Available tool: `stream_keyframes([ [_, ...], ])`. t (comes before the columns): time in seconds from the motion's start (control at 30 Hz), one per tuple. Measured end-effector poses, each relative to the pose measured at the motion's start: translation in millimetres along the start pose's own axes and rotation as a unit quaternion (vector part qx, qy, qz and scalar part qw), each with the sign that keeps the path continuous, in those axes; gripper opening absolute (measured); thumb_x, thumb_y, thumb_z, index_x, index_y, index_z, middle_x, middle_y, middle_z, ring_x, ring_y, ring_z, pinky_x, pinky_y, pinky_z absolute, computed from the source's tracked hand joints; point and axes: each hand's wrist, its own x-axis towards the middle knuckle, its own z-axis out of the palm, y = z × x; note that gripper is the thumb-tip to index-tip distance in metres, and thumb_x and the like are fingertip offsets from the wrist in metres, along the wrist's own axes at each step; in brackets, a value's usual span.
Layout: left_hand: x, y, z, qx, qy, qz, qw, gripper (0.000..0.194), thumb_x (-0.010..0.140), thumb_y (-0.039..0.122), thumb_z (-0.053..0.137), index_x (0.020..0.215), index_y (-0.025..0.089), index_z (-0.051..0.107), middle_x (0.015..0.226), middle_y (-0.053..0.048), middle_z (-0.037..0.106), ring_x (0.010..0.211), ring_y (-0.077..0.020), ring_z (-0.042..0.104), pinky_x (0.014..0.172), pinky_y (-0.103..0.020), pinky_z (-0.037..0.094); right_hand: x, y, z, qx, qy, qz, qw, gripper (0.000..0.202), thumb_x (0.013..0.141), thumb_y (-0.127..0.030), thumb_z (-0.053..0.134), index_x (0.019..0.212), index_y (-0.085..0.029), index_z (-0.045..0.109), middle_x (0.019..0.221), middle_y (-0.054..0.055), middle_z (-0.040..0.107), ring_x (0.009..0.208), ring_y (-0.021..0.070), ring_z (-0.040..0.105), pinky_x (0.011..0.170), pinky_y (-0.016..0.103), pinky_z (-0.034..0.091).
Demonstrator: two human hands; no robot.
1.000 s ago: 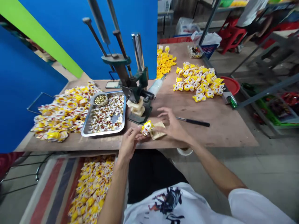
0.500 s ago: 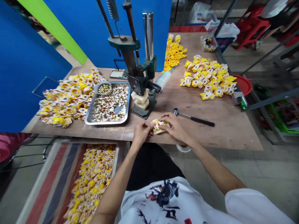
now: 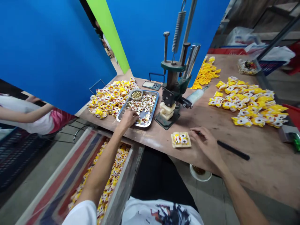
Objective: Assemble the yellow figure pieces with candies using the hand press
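My left hand (image 3: 129, 118) reaches over the near left side of the metal tray (image 3: 150, 124). Its fingers are drawn together at the small white, red and gold pieces (image 3: 142, 107); anything between them is too small to make out. My right hand (image 3: 206, 142) is over the hammer (image 3: 233, 150), fingers apart, covering its head; only the black handle shows clearly. Between my hands, a yellow-and-white lion-head piece (image 3: 181, 139) lies face up on a cream block (image 3: 174, 145), with neither hand touching it.
A green hand press (image 3: 172, 84) stands behind the block. Yellow-and-white pieces are heaped at the left (image 3: 110, 97) and right (image 3: 248, 101). A cup of gold beads (image 3: 136, 94) sits in the tray. Below is a crate of pieces (image 3: 117, 168); another person's arm (image 3: 25, 114) shows at far left.
Both hands have left the lion-head piece on the block. My left hand has gone to the tray, my right hand over to the hammer. The view has turned left.
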Motion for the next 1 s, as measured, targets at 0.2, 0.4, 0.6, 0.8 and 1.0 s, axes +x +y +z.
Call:
stream_keyframes([
  [0.2,5.6,9.8,-3.0,0.005,-0.031,-0.015,0.999,0.024,0.074,0.008,0.083,0.06,0.022,0.069,0.079,-0.009,0.072,0.082,-0.0284,0.068,0.088,-0.04,0.055,-5.6,-4.2,6.0,-0.002,-0.002,-0.002,1.0,0.033,0.106,-0.058,0.065,0.113,-0.029,0.082,0.122,0.012,0.075,0.113,0.0333,0.074,0.093,0.05,0.065],
  [0.4,-35.6,83.6,11.9,-0.232,-0.113,0.045,0.965,0.011,0.094,0.028,0.077,0.097,0.018,0.073,0.087,-0.006,0.079,0.077,-0.0217,0.074,0.076,-0.033,0.058,15.2,-44.6,0.8,0.055,-0.024,-0.063,0.996,0.026,0.107,-0.05,0.069,0.117,-0.032,0.084,0.124,0.009,0.075,0.118,0.0294,0.072,0.104,0.046,0.061],
  [0.6,-64.7,166.5,63.6,-0.474,-0.322,-0.038,0.819,0.022,0.081,0.035,0.085,0.086,0.019,0.072,0.081,-0.008,0.08,0.071,-0.0194,0.074,0.069,-0.03,0.057,34.4,-53.6,19.9,0.069,-0.128,-0.086,0.986,0.018,0.102,-0.046,0.076,0.108,-0.033,0.088,0.11,0.004,0.084,0.111,0.0289,0.072,0.107,0.048,0.056],
  [0.8,-52.5,159.3,93.2,-0.534,-0.339,-0.187,0.751,0.028,0.074,0.035,0.093,0.07,0.015,0.074,0.068,-0.007,0.071,0.056,-0.0119,0.059,0.053,-0.023,0.047,40.5,-14.6,37.7,0.128,-0.152,0.012,0.98,0.036,0.095,-0.059,0.079,0.1,-0.024,0.088,0.097,0.005,0.085,0.086,0.023,0.075,0.082,0.035,0.057],
  [1.0,-51.7,155.8,104.9,-0.548,-0.38,-0.322,0.672,0.012,0.081,0.022,0.085,0.083,0.012,0.078,0.068,-0.003,0.067,0.057,-0.007,0.057,0.054,-0.014,0.048,49.0,-0.4,44.0,0.125,-0.165,0.025,0.978,0.05,0.088,-0.068,0.082,0.091,-0.018,0.085,0.092,0.007,0.083,0.086,0.0223,0.073,0.077,0.032,0.054],
])
